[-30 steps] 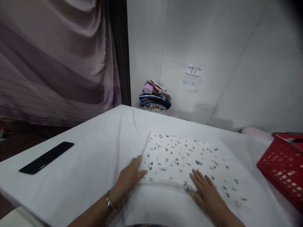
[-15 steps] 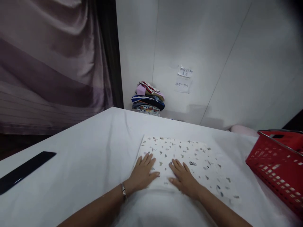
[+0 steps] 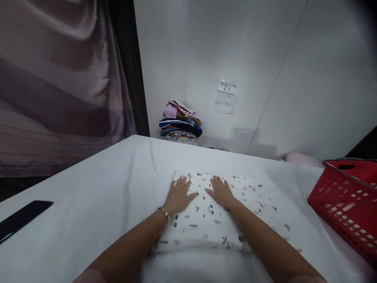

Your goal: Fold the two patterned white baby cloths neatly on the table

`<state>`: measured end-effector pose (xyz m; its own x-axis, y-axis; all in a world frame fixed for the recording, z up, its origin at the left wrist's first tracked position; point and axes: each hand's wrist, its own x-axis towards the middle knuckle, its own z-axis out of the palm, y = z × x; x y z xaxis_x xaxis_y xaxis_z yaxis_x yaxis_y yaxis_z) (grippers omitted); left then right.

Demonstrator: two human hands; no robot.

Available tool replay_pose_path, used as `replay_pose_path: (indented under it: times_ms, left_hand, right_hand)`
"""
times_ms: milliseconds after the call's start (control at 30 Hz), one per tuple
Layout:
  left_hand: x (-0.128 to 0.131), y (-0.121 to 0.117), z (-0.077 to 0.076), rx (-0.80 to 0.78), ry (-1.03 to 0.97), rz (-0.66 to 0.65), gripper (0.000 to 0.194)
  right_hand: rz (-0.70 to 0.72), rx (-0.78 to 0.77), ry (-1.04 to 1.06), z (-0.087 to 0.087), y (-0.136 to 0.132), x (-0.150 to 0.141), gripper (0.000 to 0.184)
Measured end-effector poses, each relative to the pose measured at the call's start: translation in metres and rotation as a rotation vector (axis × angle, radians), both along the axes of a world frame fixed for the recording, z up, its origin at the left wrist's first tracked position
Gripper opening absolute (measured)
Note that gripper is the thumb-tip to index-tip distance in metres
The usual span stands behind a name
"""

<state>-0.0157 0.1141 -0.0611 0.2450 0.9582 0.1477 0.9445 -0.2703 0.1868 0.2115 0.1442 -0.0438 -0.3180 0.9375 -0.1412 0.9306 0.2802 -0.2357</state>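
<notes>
A white cloth [image 3: 203,220] printed with small dark motifs lies folded flat on the white-covered table [image 3: 97,204]. My left hand [image 3: 179,196] rests palm down on its far left part, fingers spread, a silver bracelet at the wrist. Flat on the same cloth, right of the left hand, lies my right hand [image 3: 220,192] with its fingers stretched out. Neither hand grips anything. My right forearm covers some of the cloth's right side.
A red perforated basket [image 3: 347,200] stands at the table's right. To the left lies a flat black object [image 3: 25,218]. Behind the far edge is a stack of folded fabrics [image 3: 181,122] by the wall, below paper notes [image 3: 224,103]. A draped curtain [image 3: 55,86] hangs at left.
Both hands have slid away from me across the cloth towards its far edge, and the left has moved from the cloth's left edge onto it. The camera view has turned somewhat right.
</notes>
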Motion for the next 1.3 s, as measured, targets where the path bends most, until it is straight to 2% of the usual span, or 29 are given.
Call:
replay_pose_path:
  times_ms: [100, 267, 433, 567, 700, 833, 900, 967, 1067, 1200, 1300]
  left_hand:
    - [0.000, 0.001, -0.002, 0.049, 0.024, 0.006, 0.073]
    - [0.000, 0.008, -0.005, 0.081, 0.050, -0.011, 0.073]
    - [0.000, 0.011, -0.006, 0.084, 0.062, -0.006, 0.072]
    - [0.000, 0.010, -0.006, 0.104, 0.070, -0.012, 0.072]
    - [0.000, 0.007, -0.004, 0.074, 0.050, -0.005, 0.071]
    - [0.001, 0.010, 0.006, -0.029, 0.026, 0.013, 0.066]
    - [0.000, 0.017, 0.018, -0.088, -0.008, 0.038, 0.058]
    - [-0.001, 0.029, 0.031, -0.067, -0.018, 0.047, 0.050]
    - [-0.004, 0.054, 0.047, -0.071, 0.059, 0.011, 0.046]
    - [-0.008, 0.091, 0.055, -0.262, 0.129, -0.040, 0.053]
    - [-0.009, 0.114, 0.059, -0.361, 0.142, -0.041, 0.057]
  right_hand:
    - [0.030, 0.000, 0.040, 0.004, 0.003, 0.018, 0.075]
    - [-0.064, 0.029, -0.010, 0.004, 0.007, 0.044, 0.075]
    - [-0.025, -0.018, 0.025, 0.007, 0.010, 0.059, 0.076]
    - [-0.102, 0.059, -0.043, 0.006, 0.008, 0.082, 0.074]
    - [-0.148, 0.069, -0.081, -0.002, 0.005, 0.097, 0.069]
    - [-0.119, 0.088, -0.083, 0.002, 0.010, 0.101, 0.061]
    - [-0.105, 0.097, -0.093, 0.007, 0.019, 0.106, 0.054]
    - [-0.096, 0.075, -0.110, 0.012, 0.033, 0.113, 0.051]
    - [-0.094, -0.017, -0.145, 0.018, 0.062, 0.124, 0.051]
    - [-0.121, -0.146, -0.196, 0.024, 0.096, 0.132, 0.059]
    - [-0.147, -0.219, -0.216, 0.029, 0.109, 0.136, 0.061]
